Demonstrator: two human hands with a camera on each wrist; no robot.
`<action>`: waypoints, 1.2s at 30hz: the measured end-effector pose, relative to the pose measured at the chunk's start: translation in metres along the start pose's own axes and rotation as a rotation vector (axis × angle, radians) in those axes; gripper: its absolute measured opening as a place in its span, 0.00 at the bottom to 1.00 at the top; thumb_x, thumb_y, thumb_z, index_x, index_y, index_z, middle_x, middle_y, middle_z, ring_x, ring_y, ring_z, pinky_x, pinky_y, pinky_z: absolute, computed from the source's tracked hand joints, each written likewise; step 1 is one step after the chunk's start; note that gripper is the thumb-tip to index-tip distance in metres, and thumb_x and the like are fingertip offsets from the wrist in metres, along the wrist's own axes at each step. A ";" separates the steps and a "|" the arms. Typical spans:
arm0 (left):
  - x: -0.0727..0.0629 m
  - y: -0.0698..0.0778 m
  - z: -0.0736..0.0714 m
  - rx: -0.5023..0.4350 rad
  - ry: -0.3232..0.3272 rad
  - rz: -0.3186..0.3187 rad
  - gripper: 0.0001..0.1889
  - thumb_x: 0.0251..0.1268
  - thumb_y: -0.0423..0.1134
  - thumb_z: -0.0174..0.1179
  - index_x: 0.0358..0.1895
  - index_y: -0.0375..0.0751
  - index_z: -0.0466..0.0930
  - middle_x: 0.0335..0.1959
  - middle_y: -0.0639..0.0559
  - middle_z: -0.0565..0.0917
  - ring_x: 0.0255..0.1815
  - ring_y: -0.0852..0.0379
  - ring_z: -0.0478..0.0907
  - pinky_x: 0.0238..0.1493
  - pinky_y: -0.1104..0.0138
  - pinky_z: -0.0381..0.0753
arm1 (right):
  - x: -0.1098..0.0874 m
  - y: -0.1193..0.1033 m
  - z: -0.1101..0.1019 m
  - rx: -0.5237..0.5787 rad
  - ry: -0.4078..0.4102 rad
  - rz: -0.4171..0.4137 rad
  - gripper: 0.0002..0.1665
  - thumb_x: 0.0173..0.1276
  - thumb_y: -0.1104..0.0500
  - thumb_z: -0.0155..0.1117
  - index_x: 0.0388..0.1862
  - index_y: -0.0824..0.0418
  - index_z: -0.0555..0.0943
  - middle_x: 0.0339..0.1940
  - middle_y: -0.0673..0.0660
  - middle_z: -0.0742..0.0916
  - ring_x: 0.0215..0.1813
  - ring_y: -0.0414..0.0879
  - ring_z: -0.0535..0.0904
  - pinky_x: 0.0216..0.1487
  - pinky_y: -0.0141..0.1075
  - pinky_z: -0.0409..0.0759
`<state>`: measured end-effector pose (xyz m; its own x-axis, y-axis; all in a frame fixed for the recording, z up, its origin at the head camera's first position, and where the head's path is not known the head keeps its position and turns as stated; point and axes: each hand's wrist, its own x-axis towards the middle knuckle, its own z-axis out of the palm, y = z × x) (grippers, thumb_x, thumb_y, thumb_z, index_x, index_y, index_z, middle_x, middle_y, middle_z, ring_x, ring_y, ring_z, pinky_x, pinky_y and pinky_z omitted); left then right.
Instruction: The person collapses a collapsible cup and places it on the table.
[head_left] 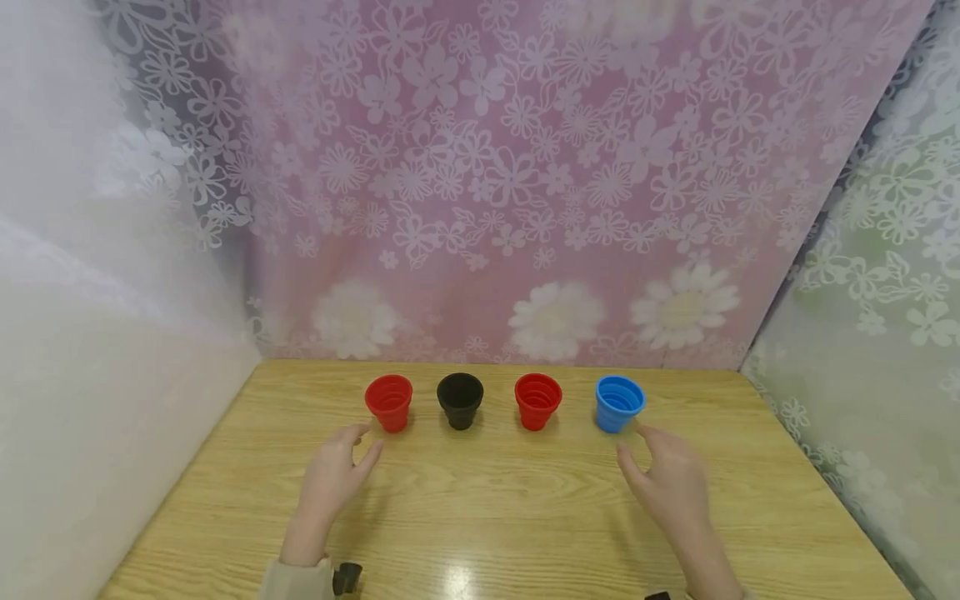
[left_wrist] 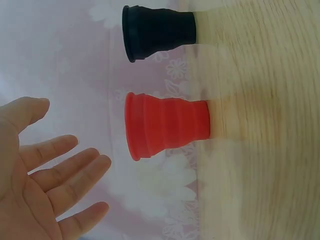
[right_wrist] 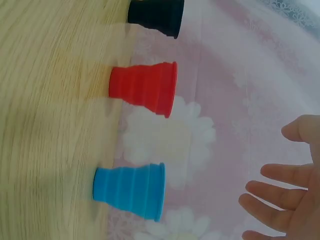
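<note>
Several ribbed, tapered cups stand upright in a row on the wooden table, mouths up. From left to right they are a red cup [head_left: 389, 404], a black cup [head_left: 461, 402], a second red cup [head_left: 537, 402] and a blue cup [head_left: 618, 405]. My left hand [head_left: 333, 475] is just in front of the leftmost red cup, thumb apart from the fingers, holding nothing. Near the blue cup is my right hand [head_left: 671, 479], its fingers spread and empty. Both wrist views show a gap between hand and cups.
The light wood table [head_left: 495, 500] runs back to a pink floral curtain [head_left: 480, 208]. Pale sheeting [head_left: 112, 375] hangs on the left, and a white floral sheet [head_left: 885, 350] borders the right side.
</note>
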<state>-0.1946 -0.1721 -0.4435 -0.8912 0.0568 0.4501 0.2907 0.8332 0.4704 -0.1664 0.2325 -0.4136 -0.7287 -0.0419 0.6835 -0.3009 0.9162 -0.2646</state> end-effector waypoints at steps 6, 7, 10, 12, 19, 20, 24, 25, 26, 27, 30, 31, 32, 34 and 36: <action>0.006 -0.005 0.002 -0.019 -0.004 -0.042 0.20 0.57 0.44 0.58 0.46 0.30 0.75 0.41 0.38 0.78 0.40 0.44 0.77 0.36 0.54 0.77 | 0.007 -0.013 0.017 0.125 -0.053 0.032 0.20 0.49 0.58 0.67 0.39 0.70 0.79 0.36 0.65 0.83 0.39 0.59 0.77 0.37 0.51 0.75; 0.007 -0.006 0.002 -0.024 -0.011 -0.050 0.20 0.58 0.44 0.58 0.46 0.29 0.75 0.41 0.37 0.78 0.41 0.43 0.76 0.37 0.53 0.76 | 0.009 -0.016 0.021 0.150 -0.060 0.039 0.20 0.49 0.58 0.68 0.39 0.69 0.79 0.36 0.64 0.83 0.40 0.58 0.78 0.37 0.50 0.75; 0.011 -0.011 0.003 -0.038 -0.032 -0.082 0.21 0.59 0.44 0.57 0.47 0.28 0.74 0.43 0.35 0.77 0.42 0.41 0.75 0.40 0.51 0.75 | 0.014 -0.027 0.032 0.214 -0.087 0.054 0.20 0.50 0.59 0.67 0.40 0.69 0.79 0.37 0.62 0.83 0.40 0.55 0.78 0.38 0.48 0.76; 0.014 -0.014 0.004 -0.044 -0.035 -0.094 0.22 0.59 0.45 0.56 0.48 0.27 0.73 0.43 0.35 0.77 0.43 0.40 0.75 0.41 0.51 0.74 | 0.018 -0.036 0.041 0.261 -0.107 0.063 0.19 0.50 0.60 0.68 0.40 0.69 0.79 0.37 0.62 0.83 0.40 0.54 0.78 0.39 0.47 0.76; 0.022 -0.025 0.006 -0.124 -0.046 -0.150 0.23 0.61 0.44 0.54 0.50 0.26 0.71 0.46 0.32 0.75 0.44 0.39 0.74 0.44 0.51 0.73 | 0.027 -0.070 0.071 0.420 -0.216 0.076 0.16 0.53 0.60 0.66 0.40 0.67 0.79 0.36 0.58 0.83 0.38 0.51 0.78 0.40 0.42 0.77; 0.023 -0.026 0.006 -0.141 -0.045 -0.158 0.23 0.61 0.43 0.55 0.50 0.26 0.71 0.46 0.32 0.75 0.44 0.39 0.74 0.44 0.51 0.73 | 0.028 -0.075 0.075 0.453 -0.240 0.088 0.15 0.54 0.61 0.65 0.40 0.67 0.79 0.36 0.58 0.83 0.38 0.51 0.78 0.40 0.42 0.77; 0.029 -0.031 0.008 -0.179 -0.037 -0.179 0.22 0.61 0.42 0.55 0.50 0.25 0.71 0.46 0.32 0.75 0.47 0.40 0.72 0.46 0.51 0.72 | 0.032 -0.093 0.090 0.598 -0.319 0.161 0.14 0.57 0.62 0.62 0.42 0.67 0.78 0.39 0.59 0.83 0.38 0.50 0.78 0.43 0.43 0.76; 0.030 -0.032 0.008 -0.189 -0.034 -0.181 0.21 0.60 0.41 0.55 0.49 0.25 0.71 0.46 0.32 0.75 0.48 0.40 0.72 0.47 0.51 0.71 | 0.034 -0.098 0.094 0.649 -0.339 0.182 0.14 0.57 0.62 0.61 0.42 0.68 0.78 0.39 0.59 0.82 0.39 0.50 0.78 0.44 0.43 0.76; 0.032 -0.033 0.009 -0.196 -0.033 -0.187 0.21 0.60 0.41 0.55 0.49 0.24 0.71 0.46 0.32 0.75 0.48 0.40 0.72 0.47 0.51 0.71 | 0.035 -0.101 0.098 0.681 -0.353 0.199 0.14 0.58 0.62 0.61 0.42 0.68 0.78 0.39 0.59 0.82 0.39 0.50 0.78 0.44 0.43 0.76; 0.033 -0.034 0.009 -0.202 -0.036 -0.192 0.21 0.61 0.41 0.55 0.49 0.24 0.71 0.46 0.32 0.75 0.48 0.39 0.71 0.47 0.50 0.71 | 0.036 -0.105 0.103 0.714 -0.370 0.212 0.14 0.58 0.62 0.60 0.42 0.68 0.78 0.39 0.59 0.82 0.39 0.50 0.77 0.44 0.42 0.76; 0.037 -0.036 0.010 -0.227 -0.052 -0.223 0.22 0.61 0.41 0.54 0.51 0.24 0.70 0.48 0.30 0.74 0.49 0.38 0.70 0.47 0.50 0.71 | 0.038 -0.116 0.117 0.795 -0.433 0.249 0.16 0.60 0.60 0.58 0.44 0.71 0.77 0.39 0.60 0.82 0.40 0.51 0.77 0.43 0.40 0.77; 0.039 -0.037 0.010 -0.238 -0.058 -0.235 0.23 0.62 0.42 0.53 0.52 0.24 0.69 0.48 0.30 0.73 0.50 0.38 0.70 0.47 0.50 0.71 | 0.039 -0.119 0.122 0.808 -0.456 0.256 0.17 0.61 0.60 0.58 0.44 0.71 0.76 0.39 0.61 0.82 0.41 0.51 0.77 0.43 0.39 0.76; 0.041 -0.038 0.011 -0.252 -0.064 -0.250 0.23 0.62 0.42 0.53 0.53 0.24 0.68 0.49 0.30 0.73 0.51 0.38 0.69 0.48 0.50 0.70 | 0.039 -0.123 0.126 0.815 -0.477 0.264 0.17 0.62 0.59 0.57 0.45 0.71 0.76 0.40 0.61 0.82 0.42 0.52 0.77 0.43 0.39 0.76; 0.046 -0.041 0.012 -0.273 -0.068 -0.270 0.24 0.63 0.42 0.52 0.54 0.23 0.67 0.50 0.29 0.72 0.52 0.37 0.68 0.48 0.49 0.70 | 0.040 -0.130 0.135 0.825 -0.515 0.283 0.16 0.62 0.59 0.56 0.44 0.71 0.76 0.40 0.61 0.81 0.43 0.53 0.77 0.44 0.40 0.76; 0.051 -0.043 0.015 -0.299 -0.063 -0.283 0.24 0.64 0.41 0.51 0.54 0.22 0.66 0.50 0.28 0.71 0.53 0.37 0.67 0.50 0.49 0.68 | 0.042 -0.138 0.142 0.836 -0.547 0.317 0.14 0.62 0.60 0.55 0.42 0.69 0.77 0.41 0.61 0.81 0.44 0.53 0.76 0.45 0.41 0.75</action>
<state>-0.2578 -0.1973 -0.4519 -0.9673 -0.1104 0.2282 0.1110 0.6249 0.7728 -0.2431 0.0477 -0.4449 -0.9645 -0.2134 0.1554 -0.2253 0.3583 -0.9060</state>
